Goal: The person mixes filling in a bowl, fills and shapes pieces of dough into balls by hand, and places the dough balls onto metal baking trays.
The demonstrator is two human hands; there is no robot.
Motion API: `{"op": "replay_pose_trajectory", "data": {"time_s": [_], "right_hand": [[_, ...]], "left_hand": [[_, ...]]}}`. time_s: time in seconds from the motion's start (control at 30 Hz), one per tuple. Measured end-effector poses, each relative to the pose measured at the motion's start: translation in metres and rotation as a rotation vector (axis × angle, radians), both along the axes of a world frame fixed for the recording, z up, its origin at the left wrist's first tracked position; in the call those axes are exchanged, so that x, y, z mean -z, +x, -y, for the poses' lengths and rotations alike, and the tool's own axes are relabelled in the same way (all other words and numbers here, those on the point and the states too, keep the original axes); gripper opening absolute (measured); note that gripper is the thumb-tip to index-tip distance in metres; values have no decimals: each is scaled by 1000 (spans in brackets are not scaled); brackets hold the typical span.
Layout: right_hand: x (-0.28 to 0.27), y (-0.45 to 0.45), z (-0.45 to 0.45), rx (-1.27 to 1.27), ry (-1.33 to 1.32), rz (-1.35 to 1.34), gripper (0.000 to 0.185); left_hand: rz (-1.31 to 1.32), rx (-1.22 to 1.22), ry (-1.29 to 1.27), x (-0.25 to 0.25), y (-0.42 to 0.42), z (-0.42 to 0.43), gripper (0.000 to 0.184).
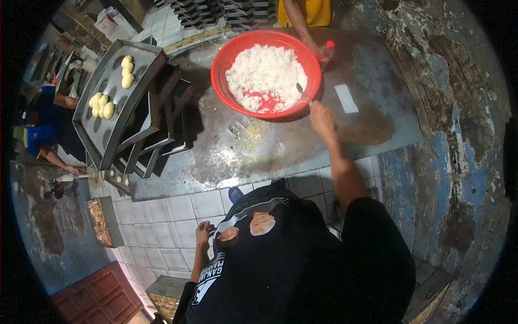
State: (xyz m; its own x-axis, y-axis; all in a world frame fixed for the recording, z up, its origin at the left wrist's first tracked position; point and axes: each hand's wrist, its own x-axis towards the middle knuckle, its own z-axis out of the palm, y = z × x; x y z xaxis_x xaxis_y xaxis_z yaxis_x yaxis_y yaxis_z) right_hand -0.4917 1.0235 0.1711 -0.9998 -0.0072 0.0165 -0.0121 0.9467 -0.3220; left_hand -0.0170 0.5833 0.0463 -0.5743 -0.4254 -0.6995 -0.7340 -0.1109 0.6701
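Note:
My right hand (322,120) is closed around the handle of a spoon (300,88) at the front right rim of a red basin (217,81). The spoon's dark bowl reaches over a heap of white, crumbly grated stuff (264,67), possibly coconut. Some red bottom shows through at the near side of the heap. Down by the front of my black shirt, my left hand (204,233) hangs away from the table with loosely bent fingers, and nothing shows in it.
Stacked metal trays (121,89) at the left carry several pale dough balls (128,81). A white slip (346,99) lies right of the basin. Another person's arm (302,24) reaches beside a red-capped bottle (327,51). A second person (43,129) works at far left.

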Motion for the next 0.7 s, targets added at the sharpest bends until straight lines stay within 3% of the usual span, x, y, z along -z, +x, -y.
{"op": "replay_pose_trajectory", "data": {"time_s": [0.2, 0.27, 0.3, 0.37, 0.4, 0.47, 0.53, 0.63, 0.7], "right_hand": [[-22, -2, -7, -22, -192, -97, 36], [-43, 6, -9, -68, -450, -204, 32], [-21, 3, -19, -80, -454, -193, 32], [38, -11, -45, -213, -190, -204, 29], [30, -10, -47, -236, -196, -203, 29], [6, 18, -54, 115, -530, -215, 28], [71, 29, -93, 113, -465, -285, 31], [169, 46, -141, 66, -298, -357, 36], [181, 54, -141, 0, -211, -337, 36]], "left_hand": [[42, -21, -28, 2, 14, -41, 28], [55, -19, 14, 6, 23, -47, 31], [63, -34, 12, 13, 28, -48, 31], [90, -26, 47, 36, 37, -50, 30], [91, 56, -6, 22, 30, -53, 31], [60, -51, -9, 15, 25, -57, 32], [-1, -178, 59, 23, 34, -57, 36], [35, -147, 24, 16, 32, -65, 35], [61, -74, -22, -1, 31, -74, 36]]}}
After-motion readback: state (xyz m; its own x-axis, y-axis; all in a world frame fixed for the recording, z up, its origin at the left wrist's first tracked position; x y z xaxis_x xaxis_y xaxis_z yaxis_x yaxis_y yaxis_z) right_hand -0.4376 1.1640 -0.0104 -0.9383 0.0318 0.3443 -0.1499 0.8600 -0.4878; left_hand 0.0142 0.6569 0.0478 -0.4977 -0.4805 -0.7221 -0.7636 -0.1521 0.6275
